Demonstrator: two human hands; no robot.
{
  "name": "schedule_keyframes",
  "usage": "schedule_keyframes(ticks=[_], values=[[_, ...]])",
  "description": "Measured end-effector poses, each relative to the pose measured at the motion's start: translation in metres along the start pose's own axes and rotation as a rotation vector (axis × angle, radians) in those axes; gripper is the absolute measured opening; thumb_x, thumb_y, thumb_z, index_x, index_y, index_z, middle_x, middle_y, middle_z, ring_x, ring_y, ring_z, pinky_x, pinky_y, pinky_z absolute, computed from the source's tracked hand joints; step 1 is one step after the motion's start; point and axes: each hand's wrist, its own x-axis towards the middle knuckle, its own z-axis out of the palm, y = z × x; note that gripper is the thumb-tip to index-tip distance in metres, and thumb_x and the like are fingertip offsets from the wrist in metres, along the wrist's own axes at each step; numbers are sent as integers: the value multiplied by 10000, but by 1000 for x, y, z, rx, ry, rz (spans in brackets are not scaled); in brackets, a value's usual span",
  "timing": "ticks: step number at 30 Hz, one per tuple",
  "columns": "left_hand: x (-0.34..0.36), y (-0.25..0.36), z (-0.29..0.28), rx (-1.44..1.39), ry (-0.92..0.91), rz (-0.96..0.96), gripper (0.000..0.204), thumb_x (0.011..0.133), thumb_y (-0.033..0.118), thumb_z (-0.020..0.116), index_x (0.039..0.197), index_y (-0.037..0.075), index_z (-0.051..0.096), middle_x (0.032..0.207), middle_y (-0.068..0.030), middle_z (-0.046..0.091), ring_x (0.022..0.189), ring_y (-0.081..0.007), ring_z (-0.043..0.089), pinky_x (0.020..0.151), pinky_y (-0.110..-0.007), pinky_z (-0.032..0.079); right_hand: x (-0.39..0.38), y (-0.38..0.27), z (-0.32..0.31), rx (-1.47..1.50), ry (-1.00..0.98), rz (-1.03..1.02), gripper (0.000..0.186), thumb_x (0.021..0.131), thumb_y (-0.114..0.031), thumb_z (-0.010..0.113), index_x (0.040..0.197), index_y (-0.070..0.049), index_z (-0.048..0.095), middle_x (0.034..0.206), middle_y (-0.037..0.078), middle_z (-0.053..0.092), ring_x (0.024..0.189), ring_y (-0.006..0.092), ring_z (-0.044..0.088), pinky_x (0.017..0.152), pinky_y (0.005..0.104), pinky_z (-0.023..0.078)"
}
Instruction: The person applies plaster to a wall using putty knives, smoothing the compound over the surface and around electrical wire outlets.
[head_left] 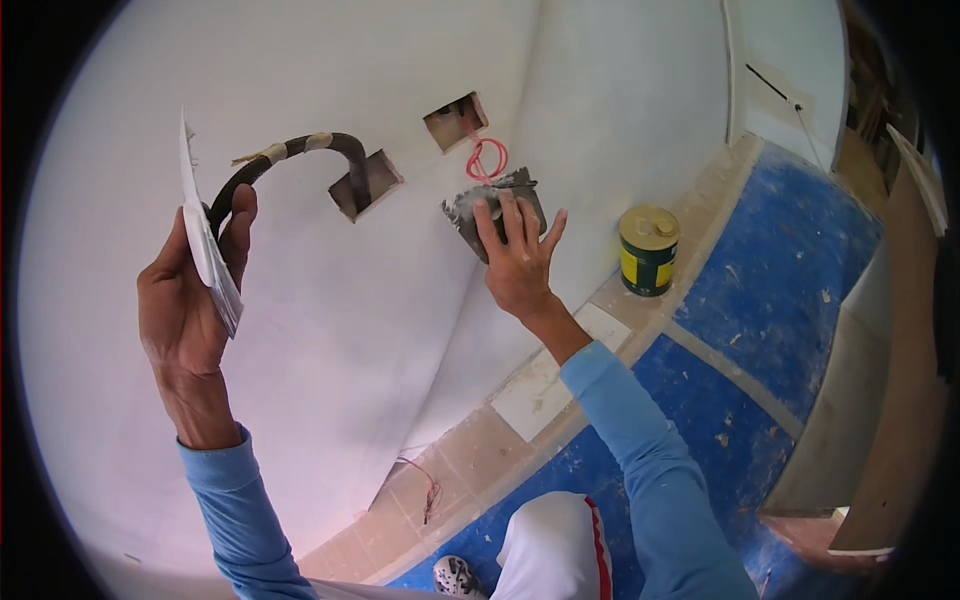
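My left hand (187, 320) is closed around a thin white plate (210, 262) seen nearly edge-on, ragged at its top end. A thick dark cable (345, 146) with tan tape patches arches from a square wall hole (346, 198) toward that hand; whether it touches the hand or plate I cannot tell. My right hand (523, 262) has its fingers on the face of a dark grey flat blade (462, 220) smeared with white putty. Just above the blade hangs a loop of red wire (487, 163) from a second square hole (445, 122). The blade's underside is hidden.
At the wall's foot on the right stands a green and yellow can (648, 250) with a gold lid. Blue sheeting (700, 395) covers the floor beside a tiled strip (465, 445). Thin loose wires (432, 492) stick out low. Boards (850, 420) lean at right.
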Motion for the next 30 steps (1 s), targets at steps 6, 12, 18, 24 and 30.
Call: schedule_keyframes(ticks=[6,12,18,24,30], values=[[-3,-5,-14,-17,-2,43,416,1074,177,321,1118,-175,539,1235,-398,522,1235,-428,540,1054,-475,513,20,-11,6,-11,16,-5,629,785,3,570,1372,-222,544,1326,214,504,1213,406,489,921,851,128],[-1,-2,-21,72,46,89,431,1074,200,324,1127,-166,544,1382,-356,384,1304,-427,474,1037,-385,539,31,-13,5,-45,-42,86,671,783,29,560,1371,-293,555,1341,217,485,1255,444,452,889,874,100],[4,-15,-17,112,79,145,416,1072,184,327,1326,-135,406,1244,-344,543,1185,-416,580,994,-476,555,38,3,10,-38,-33,29,673,783,37,569,1362,-306,568,1315,211,486,1285,451,416,878,882,87],[1,-17,-25,161,128,203,412,1071,193,331,1307,-128,434,1246,-344,546,1188,-395,586,1007,-460,548,40,2,7,-7,-90,52,704,762,59,583,1367,-301,560,1346,213,454,1325,447,370,892,884,78],[1,-18,-33,133,81,168,416,1075,208,332,1118,-138,558,1336,-383,437,1269,-406,520,1062,-403,517,10,-5,-6,99,-262,59,698,733,27,603,1371,-248,550,1391,209,425,1367,452,339,909,884,60]])
